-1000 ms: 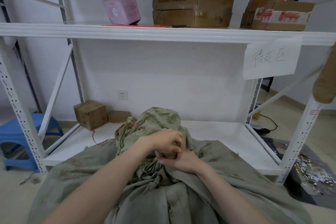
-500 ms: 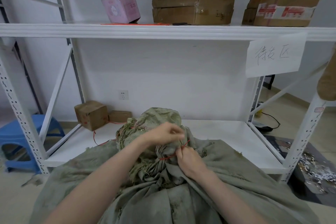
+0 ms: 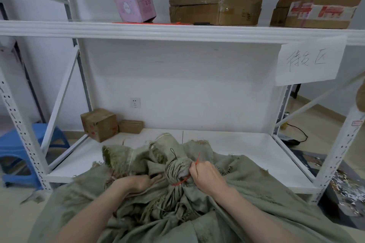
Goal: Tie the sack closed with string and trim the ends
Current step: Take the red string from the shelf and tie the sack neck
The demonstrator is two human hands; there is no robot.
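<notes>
A large grey-green sack (image 3: pixel 246 203) lies in front of me, its frayed mouth bunched into a neck (image 3: pixel 178 169). A thin red string (image 3: pixel 181 182) circles the base of that neck. My right hand (image 3: pixel 206 176) pinches the string's end, which sticks up past my fingers, and the hand rests against the neck's right side. My left hand (image 3: pixel 138 182) lies on the sack fabric left of the neck, index finger pointing toward it, holding nothing that I can see. The loose sack top flops over to the left (image 3: pixel 122 156).
The sack leans on the low white shelf (image 3: pixel 246 144) of a metal rack. Two small cardboard boxes (image 3: pixel 99 124) stand at its back left. A pink box (image 3: pixel 135 5) and brown cartons (image 3: pixel 216 3) sit on the upper shelf. A blue stool (image 3: pixel 17 148) stands left.
My left hand has come off the top of the bunched neck and dropped to the fabric on its left. The sack top has flopped left. My right hand still pinches the string.
</notes>
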